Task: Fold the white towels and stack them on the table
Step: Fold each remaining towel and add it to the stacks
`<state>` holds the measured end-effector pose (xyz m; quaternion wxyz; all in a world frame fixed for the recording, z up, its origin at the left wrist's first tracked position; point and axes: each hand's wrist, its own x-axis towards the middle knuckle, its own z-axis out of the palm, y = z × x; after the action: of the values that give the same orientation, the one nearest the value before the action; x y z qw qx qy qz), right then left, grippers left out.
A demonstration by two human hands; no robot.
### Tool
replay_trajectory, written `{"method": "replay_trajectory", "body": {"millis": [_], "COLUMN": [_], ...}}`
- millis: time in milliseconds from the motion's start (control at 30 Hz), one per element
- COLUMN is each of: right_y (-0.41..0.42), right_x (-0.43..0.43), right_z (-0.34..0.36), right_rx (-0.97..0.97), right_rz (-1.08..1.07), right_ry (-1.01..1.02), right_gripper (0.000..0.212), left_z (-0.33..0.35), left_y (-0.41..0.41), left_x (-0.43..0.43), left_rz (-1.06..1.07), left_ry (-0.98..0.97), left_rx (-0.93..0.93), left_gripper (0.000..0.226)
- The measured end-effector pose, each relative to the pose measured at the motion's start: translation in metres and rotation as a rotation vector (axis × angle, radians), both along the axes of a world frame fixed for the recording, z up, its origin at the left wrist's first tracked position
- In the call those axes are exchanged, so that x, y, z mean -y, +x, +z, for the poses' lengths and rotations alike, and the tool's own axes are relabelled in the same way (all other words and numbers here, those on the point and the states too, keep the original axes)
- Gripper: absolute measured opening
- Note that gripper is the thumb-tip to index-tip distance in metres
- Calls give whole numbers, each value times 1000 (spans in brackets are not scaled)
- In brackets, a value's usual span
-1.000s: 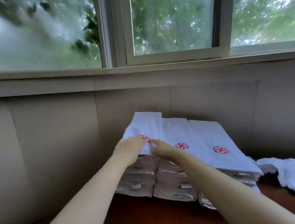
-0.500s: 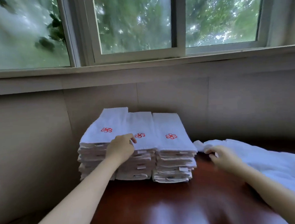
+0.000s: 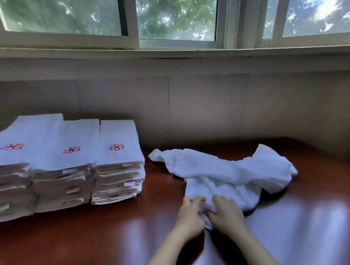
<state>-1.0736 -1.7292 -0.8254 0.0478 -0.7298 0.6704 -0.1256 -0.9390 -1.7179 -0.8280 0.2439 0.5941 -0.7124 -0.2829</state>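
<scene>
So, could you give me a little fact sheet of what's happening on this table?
Left hand: grips the near edge of the crumpled white cloth towel
Right hand: grips the same edge, alongside
Folded white towels with red flower emblems: three stacks side by side, left of the crumpled one
Surface: glossy reddish-brown wooden table

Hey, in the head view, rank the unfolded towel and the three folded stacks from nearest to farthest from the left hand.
1. The unfolded towel, held at its near edge by the left hand.
2. The right stack, left of the hand.
3. The middle stack, further left.
4. The left stack, at the frame's left edge.
</scene>
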Motion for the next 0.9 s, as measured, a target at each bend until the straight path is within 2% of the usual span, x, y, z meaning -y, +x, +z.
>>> {"method": "replay_trajectory", "body": {"millis": [133, 233, 333, 400, 433, 500, 567, 600, 700, 767, 800, 867, 900], "right_y": [15, 37, 61, 73, 77, 83, 88, 91, 97, 99, 98, 92, 86], "right_x": [-20, -40, -64, -81, -87, -95, -98, -100, -110, -116, -116, -110, -105], "right_z": [19, 29, 34, 33, 31, 29, 27, 28, 33, 39, 40, 39, 38], "right_rx": [72, 106, 193, 291, 336, 404, 462, 494, 704, 864, 878, 814, 713], "right_rz": [126, 142, 122, 128, 142, 203, 286, 336, 493, 551, 555, 494, 428], "right_ry": [141, 207, 212, 217, 217, 191, 152, 139, 225, 408, 407, 192, 62], "right_gripper": [17, 34, 29, 33, 36, 43, 48, 48, 45, 35, 30, 24, 20], "left_z": [-5, -1, 5, 5, 5, 12, 23, 27, 38, 41, 43, 46, 46], "left_y": [13, 24, 32, 44, 52, 69, 87, 95, 113, 130, 139, 160, 168], "left_x": [-26, -39, -56, -65, -68, -75, -80, -84, -95, -102, -106, -112, -116], "left_rz": [217, 358, 644, 811, 834, 791, 743, 718, 711, 872, 986, 1183, 1265], "left_ry": [-110, -93, -21, 56, 85, 107, 118, 107, -61, -286, -405, -593, -644], "left_rx": [-28, -71, -274, -466, -556, -711, -805, -824, -825, -766, -713, -661, -652], "left_gripper": [30, 24, 11, 19, 25, 19, 7, 12, 15, 11, 7, 12, 19]}}
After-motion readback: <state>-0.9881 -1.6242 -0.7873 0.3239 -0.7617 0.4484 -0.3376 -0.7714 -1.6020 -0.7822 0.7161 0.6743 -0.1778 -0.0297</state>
